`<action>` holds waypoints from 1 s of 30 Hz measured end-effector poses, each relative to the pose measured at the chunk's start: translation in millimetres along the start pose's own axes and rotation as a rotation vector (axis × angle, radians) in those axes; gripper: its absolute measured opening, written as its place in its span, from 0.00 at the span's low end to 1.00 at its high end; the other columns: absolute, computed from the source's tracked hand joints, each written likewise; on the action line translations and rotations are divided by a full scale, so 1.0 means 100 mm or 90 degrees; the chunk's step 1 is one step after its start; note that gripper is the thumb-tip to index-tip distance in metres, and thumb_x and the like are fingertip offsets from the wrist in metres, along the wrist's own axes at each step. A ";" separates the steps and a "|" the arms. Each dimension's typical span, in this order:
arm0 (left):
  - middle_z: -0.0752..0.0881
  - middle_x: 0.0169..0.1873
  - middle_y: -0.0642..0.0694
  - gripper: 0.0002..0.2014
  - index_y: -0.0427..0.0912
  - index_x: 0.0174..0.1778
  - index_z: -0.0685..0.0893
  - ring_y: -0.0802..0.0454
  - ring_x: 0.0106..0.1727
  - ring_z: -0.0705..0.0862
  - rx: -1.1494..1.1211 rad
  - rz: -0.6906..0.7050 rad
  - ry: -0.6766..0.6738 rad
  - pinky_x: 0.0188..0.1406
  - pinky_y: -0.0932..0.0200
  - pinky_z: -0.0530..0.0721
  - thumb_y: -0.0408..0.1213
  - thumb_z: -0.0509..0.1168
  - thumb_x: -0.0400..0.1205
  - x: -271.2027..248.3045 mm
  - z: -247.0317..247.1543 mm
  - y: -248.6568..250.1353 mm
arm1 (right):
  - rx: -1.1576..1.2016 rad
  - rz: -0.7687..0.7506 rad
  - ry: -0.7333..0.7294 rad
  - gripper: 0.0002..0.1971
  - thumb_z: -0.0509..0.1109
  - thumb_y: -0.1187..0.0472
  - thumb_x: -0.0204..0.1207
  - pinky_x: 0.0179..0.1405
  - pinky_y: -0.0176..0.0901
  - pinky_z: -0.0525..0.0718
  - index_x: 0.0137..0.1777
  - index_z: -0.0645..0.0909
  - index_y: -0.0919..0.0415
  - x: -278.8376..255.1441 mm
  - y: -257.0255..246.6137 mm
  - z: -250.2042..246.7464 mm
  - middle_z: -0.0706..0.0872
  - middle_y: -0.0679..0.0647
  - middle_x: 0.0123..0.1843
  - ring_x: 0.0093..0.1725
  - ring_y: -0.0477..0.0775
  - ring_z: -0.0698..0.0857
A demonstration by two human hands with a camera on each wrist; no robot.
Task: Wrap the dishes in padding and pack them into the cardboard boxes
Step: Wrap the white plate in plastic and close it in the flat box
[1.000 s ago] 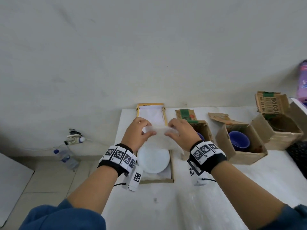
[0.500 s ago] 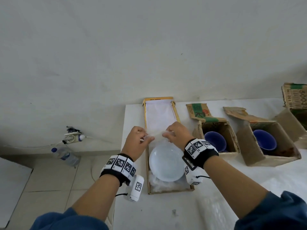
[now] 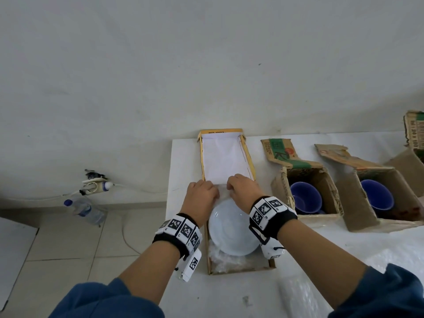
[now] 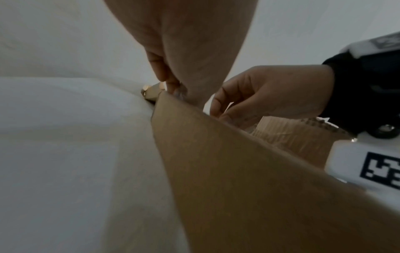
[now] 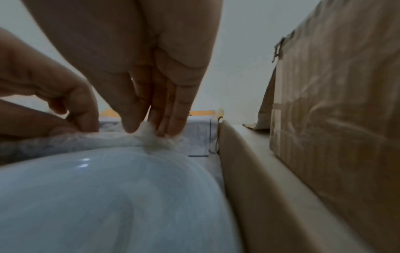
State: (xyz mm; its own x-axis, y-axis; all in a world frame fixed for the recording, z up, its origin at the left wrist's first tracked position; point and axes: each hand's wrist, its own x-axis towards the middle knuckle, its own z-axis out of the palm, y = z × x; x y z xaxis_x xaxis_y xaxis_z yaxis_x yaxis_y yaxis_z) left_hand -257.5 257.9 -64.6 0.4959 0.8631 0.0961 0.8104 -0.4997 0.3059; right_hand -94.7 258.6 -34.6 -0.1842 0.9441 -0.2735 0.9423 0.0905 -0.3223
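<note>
A white plate (image 3: 231,228) lies in a flat cardboard box (image 3: 241,268) on clear padding (image 3: 227,260). The box's lid (image 3: 224,157) lies open toward the wall. My left hand (image 3: 202,193) and right hand (image 3: 241,187) are side by side at the plate's far rim. In the right wrist view, thumb and fingers pinch the white padding edge (image 5: 151,138) against the plate (image 5: 108,196). The left wrist view shows my left fingers (image 4: 171,82) pinching padding at the box wall (image 4: 216,162).
Two open brown boxes (image 3: 305,193) (image 3: 378,198) to the right each hold a blue cup. Another open box (image 3: 413,143) sits at the far right. Bubble wrap (image 3: 305,297) lies near the table's front. A water bottle (image 3: 85,210) and a power strip lie on the floor at the left.
Both hands have lowered the padding edge from above the plate down to the plate's far rim. The hands have come closer together. The head view has shifted left.
</note>
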 end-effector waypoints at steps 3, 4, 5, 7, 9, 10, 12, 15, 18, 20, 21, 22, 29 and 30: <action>0.85 0.49 0.51 0.20 0.46 0.50 0.84 0.47 0.55 0.78 0.044 0.027 -0.044 0.53 0.54 0.62 0.48 0.47 0.81 -0.04 0.03 -0.04 | -0.019 -0.027 -0.044 0.14 0.62 0.63 0.79 0.63 0.50 0.75 0.65 0.76 0.58 -0.02 0.06 0.02 0.79 0.55 0.64 0.66 0.57 0.77; 0.85 0.50 0.52 0.20 0.46 0.52 0.82 0.48 0.56 0.78 0.055 0.037 -0.044 0.54 0.54 0.61 0.51 0.48 0.81 -0.05 0.03 -0.05 | -0.045 -0.032 -0.059 0.16 0.64 0.61 0.80 0.67 0.52 0.75 0.67 0.76 0.57 -0.01 0.07 0.01 0.79 0.55 0.66 0.68 0.58 0.76; 0.84 0.51 0.52 0.17 0.46 0.54 0.81 0.48 0.57 0.78 0.065 0.048 -0.047 0.55 0.54 0.61 0.51 0.53 0.81 -0.05 0.04 -0.07 | -0.077 -0.038 -0.071 0.17 0.64 0.60 0.80 0.68 0.53 0.75 0.68 0.77 0.56 0.01 0.08 0.00 0.80 0.56 0.67 0.68 0.59 0.75; 0.84 0.50 0.51 0.12 0.46 0.52 0.82 0.48 0.57 0.78 0.078 0.076 -0.052 0.55 0.54 0.60 0.48 0.61 0.80 -0.04 0.04 -0.08 | -0.102 -0.048 -0.092 0.17 0.63 0.61 0.81 0.65 0.50 0.77 0.68 0.78 0.56 0.03 0.07 0.00 0.78 0.58 0.66 0.66 0.61 0.77; 0.83 0.43 0.48 0.09 0.45 0.43 0.86 0.45 0.50 0.81 0.090 0.100 -0.062 0.51 0.54 0.59 0.46 0.66 0.78 -0.03 0.04 -0.09 | -0.078 -0.047 -0.106 0.16 0.63 0.64 0.81 0.58 0.43 0.77 0.67 0.80 0.59 0.05 0.07 0.02 0.75 0.61 0.64 0.62 0.63 0.79; 0.82 0.40 0.48 0.10 0.46 0.39 0.87 0.45 0.45 0.82 0.102 0.105 -0.077 0.49 0.54 0.60 0.47 0.65 0.77 -0.03 0.05 -0.10 | -0.078 -0.048 -0.110 0.15 0.63 0.64 0.80 0.54 0.42 0.76 0.66 0.81 0.60 0.05 0.06 0.02 0.74 0.61 0.63 0.61 0.63 0.80; 0.82 0.36 0.51 0.14 0.48 0.36 0.86 0.49 0.41 0.83 0.133 0.100 -0.090 0.51 0.54 0.62 0.51 0.59 0.76 -0.06 0.07 -0.10 | -0.087 -0.050 -0.118 0.15 0.63 0.65 0.80 0.56 0.44 0.77 0.65 0.80 0.60 0.05 0.05 0.02 0.76 0.61 0.63 0.62 0.63 0.80; 0.83 0.38 0.52 0.16 0.47 0.45 0.81 0.49 0.46 0.84 0.128 0.100 -0.084 0.58 0.52 0.61 0.53 0.56 0.75 -0.10 0.08 -0.07 | -0.071 -0.046 -0.118 0.15 0.65 0.66 0.78 0.60 0.51 0.77 0.64 0.74 0.60 0.02 0.08 0.00 0.79 0.60 0.63 0.62 0.62 0.78; 0.81 0.52 0.48 0.14 0.44 0.56 0.78 0.46 0.62 0.76 0.126 0.080 -0.115 0.68 0.50 0.51 0.49 0.58 0.81 -0.10 0.04 -0.02 | -0.078 -0.059 -0.112 0.13 0.65 0.68 0.77 0.57 0.49 0.75 0.61 0.72 0.62 -0.03 0.08 0.02 0.77 0.61 0.61 0.60 0.62 0.77; 0.79 0.57 0.48 0.15 0.45 0.59 0.78 0.47 0.67 0.71 0.141 0.056 -0.121 0.69 0.50 0.47 0.49 0.57 0.83 -0.09 0.04 0.02 | -0.109 -0.073 -0.114 0.13 0.64 0.69 0.78 0.58 0.48 0.75 0.62 0.75 0.64 -0.04 0.06 0.04 0.73 0.62 0.63 0.61 0.62 0.77; 0.78 0.57 0.48 0.16 0.46 0.59 0.78 0.48 0.68 0.70 0.147 0.044 -0.130 0.69 0.50 0.46 0.50 0.57 0.82 -0.09 0.04 0.04 | -0.124 -0.074 -0.115 0.13 0.65 0.69 0.78 0.59 0.48 0.76 0.62 0.76 0.65 -0.03 0.06 0.04 0.72 0.62 0.63 0.61 0.62 0.77; 0.78 0.58 0.49 0.17 0.46 0.59 0.79 0.48 0.69 0.69 0.146 0.035 -0.137 0.70 0.49 0.47 0.52 0.58 0.81 -0.09 0.04 0.06 | -0.141 -0.077 -0.121 0.14 0.65 0.68 0.78 0.59 0.48 0.76 0.63 0.76 0.65 -0.03 0.05 0.04 0.72 0.62 0.64 0.62 0.62 0.77; 0.81 0.58 0.52 0.18 0.48 0.59 0.78 0.49 0.73 0.64 0.168 -0.025 -0.166 0.76 0.44 0.44 0.55 0.59 0.81 -0.10 0.03 0.15 | -0.146 -0.070 -0.134 0.14 0.63 0.69 0.78 0.61 0.47 0.70 0.63 0.72 0.65 -0.04 0.07 0.05 0.76 0.62 0.66 0.66 0.62 0.72; 0.81 0.57 0.52 0.17 0.49 0.58 0.79 0.48 0.72 0.65 0.165 -0.032 -0.167 0.76 0.44 0.45 0.55 0.60 0.81 -0.09 0.00 0.17 | -0.131 -0.068 -0.132 0.15 0.62 0.69 0.78 0.63 0.48 0.70 0.64 0.73 0.65 -0.06 0.08 0.05 0.75 0.63 0.67 0.66 0.63 0.72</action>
State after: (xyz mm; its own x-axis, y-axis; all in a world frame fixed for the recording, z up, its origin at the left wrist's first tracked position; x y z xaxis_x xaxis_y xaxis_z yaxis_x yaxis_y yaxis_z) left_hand -247.7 241.7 -60.6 0.4887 0.8559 -0.1690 0.8715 -0.4877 0.0504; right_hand -88.0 252.2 -40.3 -0.3176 0.8433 -0.4336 0.9477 0.2675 -0.1740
